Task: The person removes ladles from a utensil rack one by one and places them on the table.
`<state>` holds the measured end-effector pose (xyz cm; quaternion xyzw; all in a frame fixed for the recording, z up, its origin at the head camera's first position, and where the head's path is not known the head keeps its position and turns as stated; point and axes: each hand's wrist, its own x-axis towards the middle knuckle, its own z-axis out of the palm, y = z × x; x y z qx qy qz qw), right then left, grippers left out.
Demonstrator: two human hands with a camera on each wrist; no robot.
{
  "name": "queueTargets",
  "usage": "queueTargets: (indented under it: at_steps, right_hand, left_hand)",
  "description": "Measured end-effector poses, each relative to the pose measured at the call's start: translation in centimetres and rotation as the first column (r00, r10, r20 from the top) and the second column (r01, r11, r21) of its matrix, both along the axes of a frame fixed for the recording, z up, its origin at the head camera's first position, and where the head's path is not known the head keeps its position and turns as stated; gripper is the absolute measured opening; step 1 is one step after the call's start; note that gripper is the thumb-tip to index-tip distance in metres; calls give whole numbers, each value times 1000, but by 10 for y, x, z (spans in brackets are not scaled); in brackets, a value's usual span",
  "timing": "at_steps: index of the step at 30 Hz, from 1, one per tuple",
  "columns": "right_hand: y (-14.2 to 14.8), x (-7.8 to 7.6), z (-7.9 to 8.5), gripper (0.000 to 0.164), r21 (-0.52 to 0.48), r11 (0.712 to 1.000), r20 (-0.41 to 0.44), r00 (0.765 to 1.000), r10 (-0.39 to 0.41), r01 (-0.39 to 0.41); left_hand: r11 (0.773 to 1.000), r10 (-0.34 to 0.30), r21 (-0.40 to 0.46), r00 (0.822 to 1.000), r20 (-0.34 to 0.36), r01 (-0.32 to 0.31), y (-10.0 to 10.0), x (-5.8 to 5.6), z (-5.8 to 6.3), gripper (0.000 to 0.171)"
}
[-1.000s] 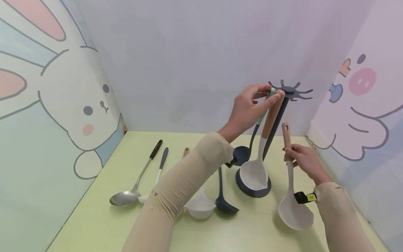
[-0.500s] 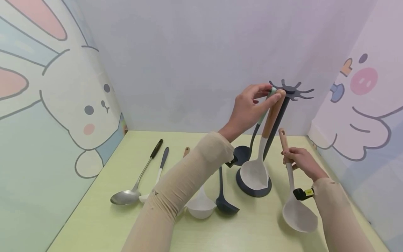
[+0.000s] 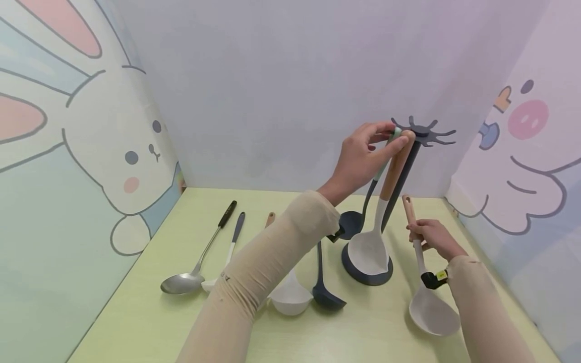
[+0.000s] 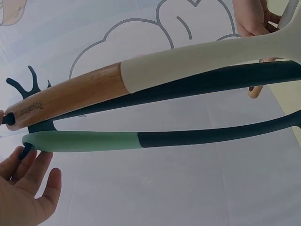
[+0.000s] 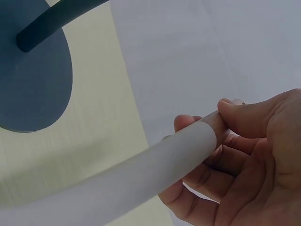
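My left hand (image 3: 360, 154) is at the top of a dark utensil stand (image 3: 422, 132), its thumb at the wooden handle end of a hanging white ladle (image 3: 368, 252) and its fingers at the green handle end of a dark ladle (image 3: 350, 225). In the left wrist view both handles, wooden (image 4: 84, 89) and green (image 4: 84, 141), hang by the stand's hooks. To the right of the stand, my right hand (image 3: 433, 238) grips another white ladle (image 3: 433, 315) low on its wooden handle, bowl downward close over the table. In the right wrist view, thumb and fingers wrap this handle (image 5: 216, 127).
On the pale green table (image 3: 327, 338) lie, from the left, a metal spoon (image 3: 181, 284), a grey-handled white utensil (image 3: 236, 232) partly behind my left sleeve, a white ladle (image 3: 290, 297) and a dark ladle (image 3: 328, 298). Cartoon-printed walls stand on both sides.
My right hand has moved slightly down with its white ladle, whose handle now leans more to the left and whose bowl sits a little farther right. The left hand keeps its place at the stand.
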<state>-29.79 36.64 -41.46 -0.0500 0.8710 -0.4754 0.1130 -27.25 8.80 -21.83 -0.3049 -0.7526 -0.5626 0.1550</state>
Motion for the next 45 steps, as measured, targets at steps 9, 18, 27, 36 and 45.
queueTargets:
  at_steps: [9, 18, 27, 36, 45]
  right_hand:
    - [1, -9, -9, 40, 8, 1000, 51, 999, 9, -9]
    - [1, -19, -18, 44, 19, 999, 102, 995, 25, -27]
    - [-3, -29, -30, 39, 36, 998, 171, 984, 42, -49]
    - [-8, -33, -45, 29, 43, 999, 236, 972, 16, -27]
    - [-8, -36, -59, 27, 88, 996, 274, 962, -7, -17]
  left_hand:
    - [1000, -5, -5, 1000, 3, 5, -1, 0, 0, 39]
    - [1000, -5, -23, 1000, 6, 5, -2, 1, 0, 38]
    - [1000, -7, -17, 1000, 9, 7, -2, 0, 0, 39]
    - [1000, -8, -3, 1000, 14, 8, -1, 1, 0, 38]
    - [1000, -7, -5, 1000, 7, 7, 1, 2, 0, 38]
